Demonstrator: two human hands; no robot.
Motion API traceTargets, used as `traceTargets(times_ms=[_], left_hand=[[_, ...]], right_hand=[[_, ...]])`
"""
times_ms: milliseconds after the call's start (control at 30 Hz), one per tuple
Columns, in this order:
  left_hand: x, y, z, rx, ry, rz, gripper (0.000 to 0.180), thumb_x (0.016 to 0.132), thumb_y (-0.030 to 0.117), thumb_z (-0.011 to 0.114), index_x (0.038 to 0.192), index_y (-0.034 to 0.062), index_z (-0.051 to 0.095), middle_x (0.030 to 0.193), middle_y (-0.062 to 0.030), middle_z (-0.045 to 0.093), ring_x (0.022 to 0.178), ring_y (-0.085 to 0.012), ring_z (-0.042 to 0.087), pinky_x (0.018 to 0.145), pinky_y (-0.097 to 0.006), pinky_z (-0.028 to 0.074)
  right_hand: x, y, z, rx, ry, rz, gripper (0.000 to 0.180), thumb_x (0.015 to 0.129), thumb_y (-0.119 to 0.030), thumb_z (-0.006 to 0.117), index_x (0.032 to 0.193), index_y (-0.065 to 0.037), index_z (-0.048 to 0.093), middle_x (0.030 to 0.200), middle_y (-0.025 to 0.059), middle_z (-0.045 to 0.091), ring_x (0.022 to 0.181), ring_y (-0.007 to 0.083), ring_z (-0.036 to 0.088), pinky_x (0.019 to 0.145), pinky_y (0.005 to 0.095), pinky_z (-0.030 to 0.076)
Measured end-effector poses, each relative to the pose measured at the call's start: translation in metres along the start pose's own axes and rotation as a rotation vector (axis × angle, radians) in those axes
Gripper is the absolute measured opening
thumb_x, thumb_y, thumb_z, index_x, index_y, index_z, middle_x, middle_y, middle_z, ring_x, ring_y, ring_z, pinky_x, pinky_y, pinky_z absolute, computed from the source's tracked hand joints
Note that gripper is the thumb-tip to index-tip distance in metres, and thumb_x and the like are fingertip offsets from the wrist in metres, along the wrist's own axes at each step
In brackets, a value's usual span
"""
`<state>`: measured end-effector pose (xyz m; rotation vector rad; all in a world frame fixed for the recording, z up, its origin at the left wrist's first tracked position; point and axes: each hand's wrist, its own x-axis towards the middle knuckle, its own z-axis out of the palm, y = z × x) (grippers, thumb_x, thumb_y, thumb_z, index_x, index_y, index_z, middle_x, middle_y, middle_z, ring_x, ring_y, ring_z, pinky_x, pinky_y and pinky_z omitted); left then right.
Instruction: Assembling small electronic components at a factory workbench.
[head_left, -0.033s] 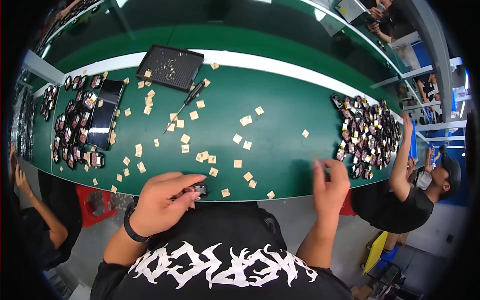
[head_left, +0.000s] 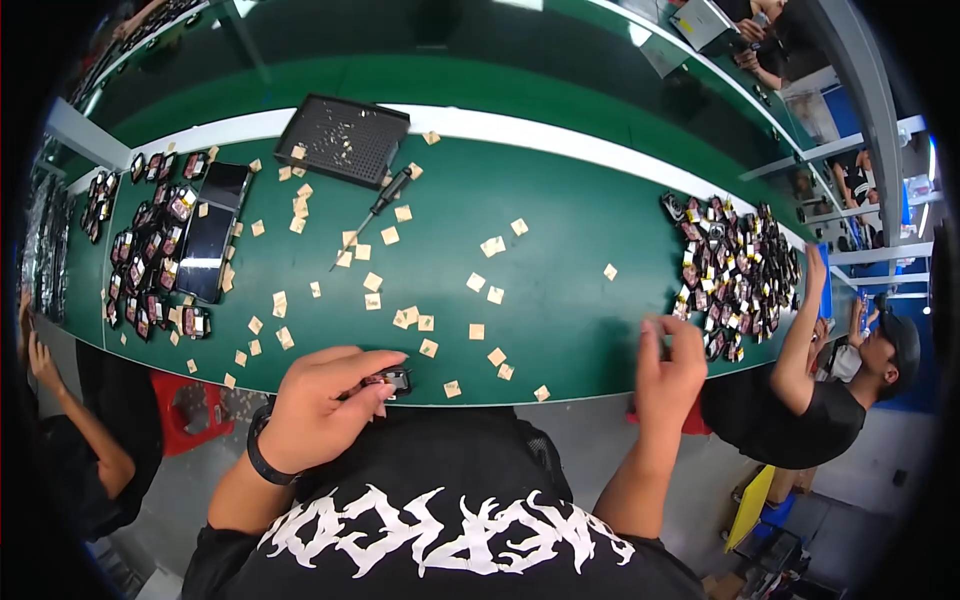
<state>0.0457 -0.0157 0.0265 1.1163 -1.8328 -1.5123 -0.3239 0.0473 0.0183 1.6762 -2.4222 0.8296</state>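
My left hand [head_left: 328, 402], with a dark band at the wrist, pinches a small black electronic module [head_left: 397, 380] at the table's near edge. Fingers and thumb cover much of the module. Over the table's right side hovers my right hand [head_left: 672, 368], fingers loosely bent and apart, nothing visible between them; its fingertips are slightly blurred. Small beige paper squares [head_left: 477, 331] lie scattered across the green table [head_left: 560, 300] between the hands. A screwdriver [head_left: 378, 210] with a black handle lies farther back.
Many similar black modules [head_left: 735, 270] are heaped at the right, more modules [head_left: 150, 250] at the left beside a dark flat panel [head_left: 213, 235]. A black perforated tray [head_left: 345, 140] stands at the back. A person [head_left: 790, 410] sits at the right, another person [head_left: 85, 450] at the left.
My right hand has shifted slightly right, and the faint beige bit at its fingertips no longer shows. My left hand keeps its hold on the module, nearly still.
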Motion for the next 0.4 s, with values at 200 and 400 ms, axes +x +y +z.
traceTargets(times_ms=[200, 400], left_hand=[[-0.008, -0.013, -0.028, -0.015, 0.166, -0.015, 0.029, 0.092, -0.004, 0.063, 0.12, -0.0034, 0.069, 0.09, -0.009, 0.069, 0.069, -0.0122, 0.069, 0.063, -0.025, 0.054], [-0.031, -0.033, -0.085, -0.004, 0.473, -0.093, 0.036, 0.099, 0.001, 0.061, 0.134, 0.0059, 0.064, 0.101, -0.0102, 0.07, 0.082, -0.0118, 0.068, 0.074, -0.023, 0.054]], right_hand=[[0.018, 0.063, 0.019, -0.392, 0.186, 0.028, 0.05, 0.092, -0.031, 0.075, 0.123, 0.006, 0.063, 0.116, 0.0265, 0.064, 0.11, 0.0412, 0.061, 0.096, 0.0462, 0.049], [0.04, 0.15, 0.007, -0.119, -0.249, 0.079, 0.054, 0.094, -0.036, 0.074, 0.121, 0.01, 0.063, 0.116, 0.0294, 0.064, 0.109, 0.0417, 0.061, 0.094, 0.046, 0.05]])
